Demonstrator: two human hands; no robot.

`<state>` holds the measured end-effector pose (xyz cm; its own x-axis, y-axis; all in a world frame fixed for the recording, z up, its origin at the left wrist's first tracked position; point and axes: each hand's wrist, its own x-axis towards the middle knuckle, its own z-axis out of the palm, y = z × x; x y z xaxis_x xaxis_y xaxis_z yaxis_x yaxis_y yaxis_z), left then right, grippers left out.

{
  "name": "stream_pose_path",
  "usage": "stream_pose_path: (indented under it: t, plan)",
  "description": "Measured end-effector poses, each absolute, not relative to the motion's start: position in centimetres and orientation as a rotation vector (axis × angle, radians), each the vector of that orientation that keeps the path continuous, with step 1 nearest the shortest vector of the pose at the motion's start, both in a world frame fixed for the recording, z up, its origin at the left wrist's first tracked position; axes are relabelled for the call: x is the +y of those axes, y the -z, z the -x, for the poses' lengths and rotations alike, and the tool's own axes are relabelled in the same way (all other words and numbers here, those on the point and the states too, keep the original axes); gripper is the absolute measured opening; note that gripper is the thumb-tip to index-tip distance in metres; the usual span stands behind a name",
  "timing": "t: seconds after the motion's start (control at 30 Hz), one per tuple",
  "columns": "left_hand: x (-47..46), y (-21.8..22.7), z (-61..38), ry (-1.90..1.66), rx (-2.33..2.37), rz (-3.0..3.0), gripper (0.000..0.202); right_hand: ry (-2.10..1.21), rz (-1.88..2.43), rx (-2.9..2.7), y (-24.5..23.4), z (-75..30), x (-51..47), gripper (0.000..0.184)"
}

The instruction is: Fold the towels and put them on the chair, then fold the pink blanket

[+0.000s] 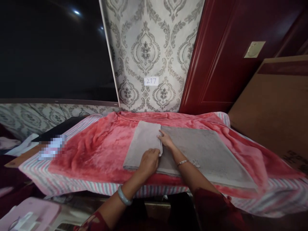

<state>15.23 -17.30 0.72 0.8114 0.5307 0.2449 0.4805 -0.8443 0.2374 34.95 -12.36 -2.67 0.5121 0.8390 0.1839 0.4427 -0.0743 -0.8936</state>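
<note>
A long grey cloth with a soft nap lies spread over a pink plush blanket. Its left end is doubled over into a paler folded flap, whose free edge runs between my two hands. My left hand is closed on the near part of that edge, fingers curled, with a bracelet on the wrist. Farther up the same edge, my right hand grips it between thumb and fingers. The underside of the fold is hidden.
A striped cover hangs under the pink blanket at the front. A large cardboard box leans at the right, beside a dark red door panel. A big black screen stands at the back left. A pink lid-like object is at lower left.
</note>
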Motion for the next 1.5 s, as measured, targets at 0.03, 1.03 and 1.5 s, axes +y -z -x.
stream_pose_path:
  t: [0.03, 1.03, 1.5]
  plan:
    - [-17.4, -1.0, -15.5, -0.456, 0.798, -2.851, 0.029, -0.436, 1.72, -1.092, 2.4, -35.2, -11.9, 0.058]
    - [-21.9, 3.1, -20.7, -0.411, 0.505, -3.041, 0.022, -0.092, 1.979, -1.128, 6.4, -40.4, -16.7, 0.059]
    - [-13.0, 0.3, -13.3, -0.327, 1.154, -2.719, 0.06, -0.094, 2.045, -1.122, 6.0, -39.7, -17.3, 0.058]
